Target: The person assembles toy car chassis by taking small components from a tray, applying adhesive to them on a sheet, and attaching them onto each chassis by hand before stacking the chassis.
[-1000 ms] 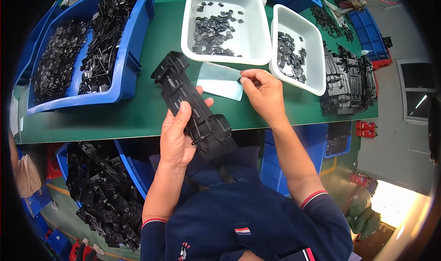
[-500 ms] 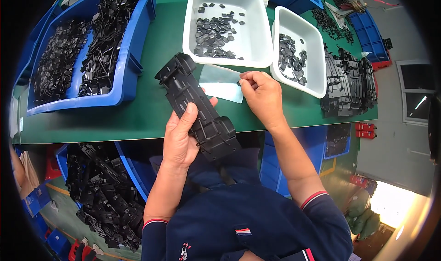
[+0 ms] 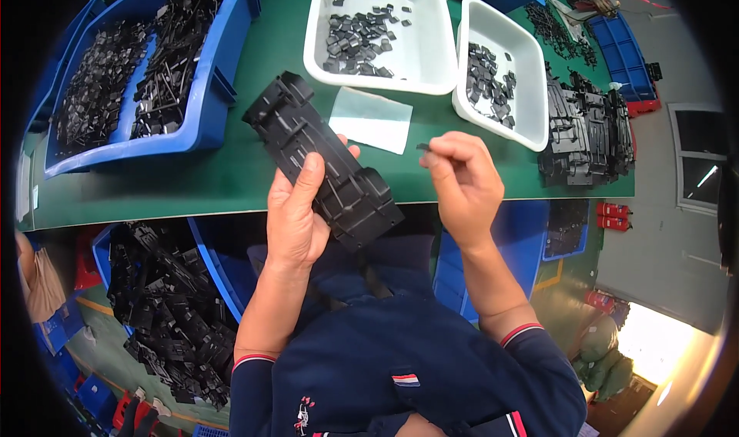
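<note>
My left hand [image 3: 299, 214] grips a long black molded plastic part [image 3: 319, 164], tilted over the table's front edge, with the thumb across its ribbed face. To its right, my right hand [image 3: 466, 179] pinches a small black piece [image 3: 423, 148] between thumb and fingertips, apart from the long part. A clear sheet [image 3: 372, 121] lies on the green table just beyond both hands. Behind it stands a white tub [image 3: 431, 48] with many small black pieces. A narrower white tub [image 3: 531, 102] with similar pieces is at its right.
On the left, a large blue bin [image 3: 204, 106] holds black parts in two heaps. Stacked black plastic parts [image 3: 589, 133] sit at the table's right end. Below the table at left, a blue crate is heaped with long black parts [image 3: 169, 314]. A blue crate [image 3: 620, 56] stands far right.
My right hand has drawn back from the clear sheet, toward me and to the right, with the small black piece. The long part has shifted slightly left in my left hand.
</note>
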`<state>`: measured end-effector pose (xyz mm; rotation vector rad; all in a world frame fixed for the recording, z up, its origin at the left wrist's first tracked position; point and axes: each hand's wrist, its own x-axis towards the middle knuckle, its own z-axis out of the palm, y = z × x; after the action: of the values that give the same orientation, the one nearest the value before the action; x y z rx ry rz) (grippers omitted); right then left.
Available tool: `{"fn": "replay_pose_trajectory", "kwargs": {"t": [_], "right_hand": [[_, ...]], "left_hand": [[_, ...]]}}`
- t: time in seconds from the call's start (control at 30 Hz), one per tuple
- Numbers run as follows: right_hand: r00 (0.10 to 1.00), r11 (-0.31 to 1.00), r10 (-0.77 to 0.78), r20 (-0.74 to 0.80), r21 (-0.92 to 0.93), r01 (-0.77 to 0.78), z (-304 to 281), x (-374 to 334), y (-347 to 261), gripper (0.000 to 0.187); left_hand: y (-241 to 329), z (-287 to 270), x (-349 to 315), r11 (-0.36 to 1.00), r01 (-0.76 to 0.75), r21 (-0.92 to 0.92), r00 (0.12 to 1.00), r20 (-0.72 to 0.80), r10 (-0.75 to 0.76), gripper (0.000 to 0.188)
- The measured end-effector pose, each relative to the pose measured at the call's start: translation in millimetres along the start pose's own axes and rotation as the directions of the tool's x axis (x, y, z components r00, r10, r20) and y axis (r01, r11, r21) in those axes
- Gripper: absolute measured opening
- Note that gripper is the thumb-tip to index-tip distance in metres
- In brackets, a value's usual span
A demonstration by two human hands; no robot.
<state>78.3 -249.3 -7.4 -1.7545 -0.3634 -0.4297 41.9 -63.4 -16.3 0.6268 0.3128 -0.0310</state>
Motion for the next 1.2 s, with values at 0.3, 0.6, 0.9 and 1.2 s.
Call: {"fn": "replay_pose_trajectory", "kwargs": {"t": [0.3, 0.6, 0.9, 1.2], "right_hand": [[0.919, 0.920, -0.326, 0.222, -0.149, 0.362, -9.3, -33.9, -29.9, 0.020], [0.898, 0.891, -0.362, 0.250, -0.190, 0.412, -11.9, -38.8, -25.9, 0.035], [0.902, 0.885, -0.358, 0.241, -0.222, 0.410, -8.8, -37.9, -28.4, 0.033], [0.898, 0.881, -0.342, 0.278, -0.237, 0.409, -10.2, -35.8, -28.2, 0.035]], "left_hand": [[0.6, 8.9, -14.6, 0.992, -0.119, 0.040, 0.993, -0.001, 0.119, 0.028], [-1.2, 20.4, -32.0, 0.965, -0.233, 0.119, 0.972, -0.003, 0.235, 0.027], [-2.0, 18.2, -42.1, 0.923, -0.344, 0.170, 0.938, 0.111, 0.329, 0.031], [-3.8, 18.8, -44.3, 0.900, -0.396, 0.180, 0.913, 0.184, 0.365, 0.030]]}}
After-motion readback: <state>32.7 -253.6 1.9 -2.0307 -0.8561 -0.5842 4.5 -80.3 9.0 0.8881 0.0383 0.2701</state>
